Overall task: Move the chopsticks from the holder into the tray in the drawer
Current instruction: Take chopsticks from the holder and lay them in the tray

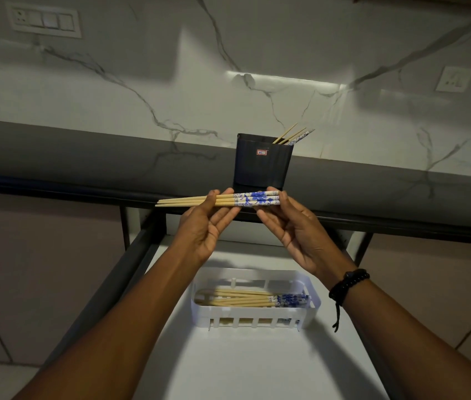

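- Left forearm (119, 313) and right forearm (401, 321) rise from the lower edge over the open drawer (243, 368). A black bead bracelet (347, 284) circles the right wrist.
- Palm up, the left hand (204, 226) pinches the chopsticks (228, 200) between thumb and fingers, on the plain wood near their middle.
- Opposite it, the right hand (293, 226) grips the patterned end, with thumb and fingertips closed on it.
- Three chopsticks lie side by side, roughly level in the air. They are pale wood tapering to thin tips that stick out past the left hand. The thick right part is white with a blue flower pattern. They hang above the drawer, in front of the holder's base.
- Just behind the hands, the holder (260, 166) stands at the edge of the grey counter (84, 151). It is a dark box with a small red-and-white label.
- Three sticks (292, 136) lean out of its right corner, and one shows blue pattern.
- Below the hands, a white slotted tray (315, 298) sits on the drawer floor.
- Inside it a pile (245, 298) of like chopsticks lies lengthwise, patterned ends to the right. Their number is hard to make out.
- White veined marble wall (257, 39) runs behind the counter and carries two switch plates.
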